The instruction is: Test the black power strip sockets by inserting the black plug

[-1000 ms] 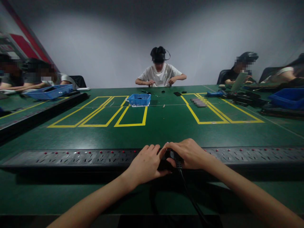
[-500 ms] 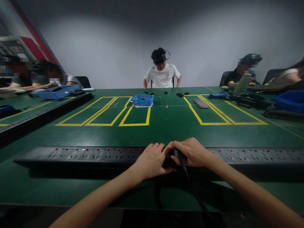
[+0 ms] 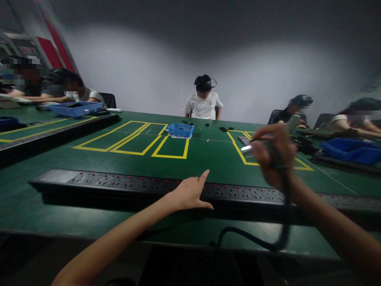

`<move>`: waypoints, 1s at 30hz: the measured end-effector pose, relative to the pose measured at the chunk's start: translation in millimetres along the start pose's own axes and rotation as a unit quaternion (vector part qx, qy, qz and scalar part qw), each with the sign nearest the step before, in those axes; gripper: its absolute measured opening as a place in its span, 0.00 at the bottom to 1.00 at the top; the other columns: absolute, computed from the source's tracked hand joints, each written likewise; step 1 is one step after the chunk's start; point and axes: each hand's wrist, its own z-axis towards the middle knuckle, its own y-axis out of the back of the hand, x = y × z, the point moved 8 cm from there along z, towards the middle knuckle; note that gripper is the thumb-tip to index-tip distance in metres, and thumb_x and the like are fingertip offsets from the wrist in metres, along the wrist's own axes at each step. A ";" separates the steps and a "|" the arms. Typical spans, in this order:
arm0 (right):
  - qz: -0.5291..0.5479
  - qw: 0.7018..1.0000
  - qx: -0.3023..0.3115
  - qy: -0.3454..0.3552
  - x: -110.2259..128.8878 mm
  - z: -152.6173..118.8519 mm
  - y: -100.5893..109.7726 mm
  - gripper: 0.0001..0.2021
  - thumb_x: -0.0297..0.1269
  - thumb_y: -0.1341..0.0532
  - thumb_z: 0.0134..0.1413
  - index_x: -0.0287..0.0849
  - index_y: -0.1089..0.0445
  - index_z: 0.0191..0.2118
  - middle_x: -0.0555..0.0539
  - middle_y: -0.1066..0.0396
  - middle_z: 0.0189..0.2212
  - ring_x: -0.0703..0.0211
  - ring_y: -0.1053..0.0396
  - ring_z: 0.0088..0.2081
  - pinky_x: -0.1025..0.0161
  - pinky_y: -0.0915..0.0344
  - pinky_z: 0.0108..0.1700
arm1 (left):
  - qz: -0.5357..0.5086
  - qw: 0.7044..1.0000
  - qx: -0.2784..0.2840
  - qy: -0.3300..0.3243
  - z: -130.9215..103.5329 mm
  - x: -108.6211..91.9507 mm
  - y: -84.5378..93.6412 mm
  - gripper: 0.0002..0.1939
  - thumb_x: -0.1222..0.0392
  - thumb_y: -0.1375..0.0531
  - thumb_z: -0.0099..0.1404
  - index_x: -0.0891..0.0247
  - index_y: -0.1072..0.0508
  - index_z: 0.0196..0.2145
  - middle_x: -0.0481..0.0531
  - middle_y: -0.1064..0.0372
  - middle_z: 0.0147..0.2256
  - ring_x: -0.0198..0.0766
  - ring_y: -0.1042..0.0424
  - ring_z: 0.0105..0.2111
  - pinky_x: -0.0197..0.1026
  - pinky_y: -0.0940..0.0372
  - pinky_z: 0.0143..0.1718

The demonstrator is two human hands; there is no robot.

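Note:
A long black power strip [image 3: 127, 183] with red lights and rows of sockets runs across the table in front of me. My left hand [image 3: 192, 192] rests on the strip near its middle, thumb and index finger spread apart, holding nothing. Raised above the strip on the right, my right hand [image 3: 275, 157] is closed around a black power plug [image 3: 272, 153]; its metal prongs point left. From the plug a thick black cable [image 3: 285, 214] drops and loops back toward the table's front edge. The right hand is blurred by motion.
Yellow tape outlines mark the green table [image 3: 143, 165]. Beyond stands a small blue bin [image 3: 180, 130]; larger blue bins [image 3: 351, 150] are at the right and left [image 3: 74, 108]. A person in a white shirt [image 3: 205, 105] sits opposite, with other people at both sides.
My right hand has lifted the plug off the strip, up and to the right, away from my left hand. The left hand's fingers have spread. The view has tilted and shifted.

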 end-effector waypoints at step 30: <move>-0.218 0.943 0.228 0.104 6.3 -19.1 -146.3 0.13 0.44 0.55 0.61 0.41 0.45 0.44 0.45 0.29 0.33 0.57 0.32 0.31 0.65 0.58 0.25 | 0.058 0.997 -0.007 0.049 -33.5 21.9 6.2 0.44 0.37 0.49 0.56 0.70 0.57 0.60 0.64 0.38 0.48 0.51 0.39 0.45 0.49 0.48 0.46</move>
